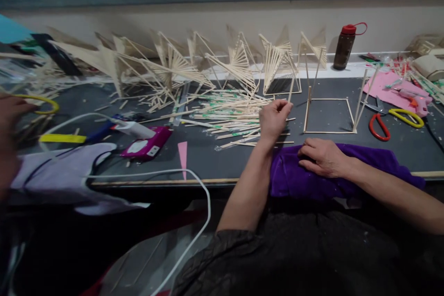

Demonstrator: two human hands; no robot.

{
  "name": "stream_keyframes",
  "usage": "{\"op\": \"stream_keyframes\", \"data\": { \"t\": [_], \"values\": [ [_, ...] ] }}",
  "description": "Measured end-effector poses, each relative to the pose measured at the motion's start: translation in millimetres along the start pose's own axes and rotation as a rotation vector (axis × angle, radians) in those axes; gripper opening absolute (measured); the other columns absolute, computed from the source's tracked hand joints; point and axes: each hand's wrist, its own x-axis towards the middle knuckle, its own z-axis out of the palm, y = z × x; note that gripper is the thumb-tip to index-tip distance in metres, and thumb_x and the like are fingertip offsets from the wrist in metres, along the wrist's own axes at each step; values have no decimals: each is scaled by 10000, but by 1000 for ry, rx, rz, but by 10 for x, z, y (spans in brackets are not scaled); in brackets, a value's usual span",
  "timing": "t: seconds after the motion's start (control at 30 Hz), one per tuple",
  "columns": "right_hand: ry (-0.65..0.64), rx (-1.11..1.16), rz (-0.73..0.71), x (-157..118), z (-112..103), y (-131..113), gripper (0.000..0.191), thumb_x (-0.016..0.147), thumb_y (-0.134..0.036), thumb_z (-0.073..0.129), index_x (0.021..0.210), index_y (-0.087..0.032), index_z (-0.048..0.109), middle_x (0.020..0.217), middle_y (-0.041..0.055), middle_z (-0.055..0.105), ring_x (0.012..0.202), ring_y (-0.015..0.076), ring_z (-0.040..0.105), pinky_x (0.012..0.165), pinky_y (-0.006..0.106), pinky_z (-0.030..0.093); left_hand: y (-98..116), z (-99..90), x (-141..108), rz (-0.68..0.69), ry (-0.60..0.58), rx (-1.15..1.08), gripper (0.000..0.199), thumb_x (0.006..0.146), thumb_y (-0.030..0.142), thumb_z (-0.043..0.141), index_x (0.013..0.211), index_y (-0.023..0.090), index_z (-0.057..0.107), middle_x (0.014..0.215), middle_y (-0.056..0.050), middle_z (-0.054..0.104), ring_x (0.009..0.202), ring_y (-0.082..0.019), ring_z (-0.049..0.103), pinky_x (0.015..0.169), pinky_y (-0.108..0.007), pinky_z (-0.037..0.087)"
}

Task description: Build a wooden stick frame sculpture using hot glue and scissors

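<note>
My left hand (pixel 275 120) is raised over the near end of a pile of chopsticks. Between its thumb and fingertips stands a wooden chopstick (pixel 291 89), held nearly upright. My right hand (pixel 322 157) rests on a bunched purple cloth (pixel 291 175) at the table's front edge, its fingers loosely bent and apart, holding nothing. Just beyond it lies a square chopstick frame (pixel 329 132) with thin sticks rising from its corners. The pile of chopsticks (pixel 222 118), many in green-printed clear wrappers, spreads left of the frame.
Several fan-shaped stick structures (pixel 239 62) line the wall. Scissors (pixel 379 125) and a glue gun (pixel 412 99) on pink paper lie right, below a dark bottle (pixel 343 51). Left are a magenta power strip (pixel 149 143), a white cable (pixel 208 203) and another person's hand (pixel 10 115).
</note>
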Motion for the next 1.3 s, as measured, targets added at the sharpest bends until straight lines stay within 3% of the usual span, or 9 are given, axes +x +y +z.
{"op": "stream_keyframes", "data": {
  "t": [0.17, 0.33, 0.4, 0.53, 0.77, 0.9, 1.07, 1.17, 1.3],
  "values": [
    [-32, 17, 20, 15, -10, -6, 181, 972, -321, 526, 985, -178, 637, 880, 48, 595, 781, 166, 528, 659, 273, 359, 4, -496, -36, 10, -46, 531, 260, 835, 261, 598, 1020, 169, 755, 1033, -97, 757, 972, -252, 677, 851, -338, 466],
    [-44, 5, 25, 8, -17, -3, 182, 971, -322, 533, 1000, -174, 634, 890, 49, 596, 786, 163, 523, 663, 272, 348, 149, -620, -374, 90, -535, 770, 237, 858, 249, 561, 947, 229, 779, 1018, -75, 759, 961, -266, 689, 759, -328, 476],
    [-38, 8, 21, 2, -14, 1, 179, 972, -315, 533, 1002, -171, 633, 889, 49, 597, 780, 160, 524, 659, 270, 346, 186, -589, -486, 114, -623, 871, 265, 884, 242, 522, 953, 222, 777, 1034, -94, 741, 951, -270, 689, 707, -324, 467],
    [-39, 6, 19, -2, -12, 2, 177, 974, -313, 528, 1002, -173, 633, 888, 50, 602, 779, 160, 526, 656, 270, 343, 187, -525, -540, 127, -624, 952, 343, 944, 241, 422, 987, 194, 759, 1054, -120, 707, 946, -270, 690, 669, -319, 454],
    [-45, -1, 28, 5, -11, -10, 203, 980, -329, 515, 1001, -169, 638, 898, 55, 608, 790, 164, 539, 660, 273, 354, 81, -503, -360, 181, -613, 958, 321, 960, 230, 394, 1059, 166, 692, 1063, -141, 709, 939, -284, 692, 699, -339, 457],
    [-42, 3, 27, 6, -13, -16, 209, 979, -329, 519, 1003, -163, 643, 894, 55, 610, 786, 164, 544, 654, 276, 352, 30, -656, -155, 134, -352, 698, 204, 911, 255, 513, 997, 181, 683, 941, -91, 736, 862, -242, 691, 722, -324, 475],
    [-52, 13, 40, 4, -30, -25, 206, 977, -322, 520, 1013, -161, 644, 898, 57, 609, 780, 164, 546, 651, 277, 352, 51, -897, 37, 39, 72, -72, 123, 824, 267, 619, 921, 214, 674, 801, 18, 700, 577, -106, 602, 497, -228, 442],
    [-52, 16, 42, -1, -32, -24, 205, 979, -326, 514, 1013, -170, 642, 898, 55, 608, 779, 163, 542, 654, 279, 351, 57, -966, 33, -28, 142, -448, 101, 749, 274, 709, 819, 211, 671, 744, 32, 674, 517, -75, 547, 397, -200, 371],
    [-49, 19, 40, -9, -28, -21, 199, 982, -320, 507, 1011, -173, 638, 905, 58, 612, 780, 164, 543, 660, 281, 357, -11, -990, -37, -159, 108, -643, 181, 676, 268, 781, 678, 198, 614, 647, 36, 628, 429, -42, 457, 337, -182, 297]
  ]
}}
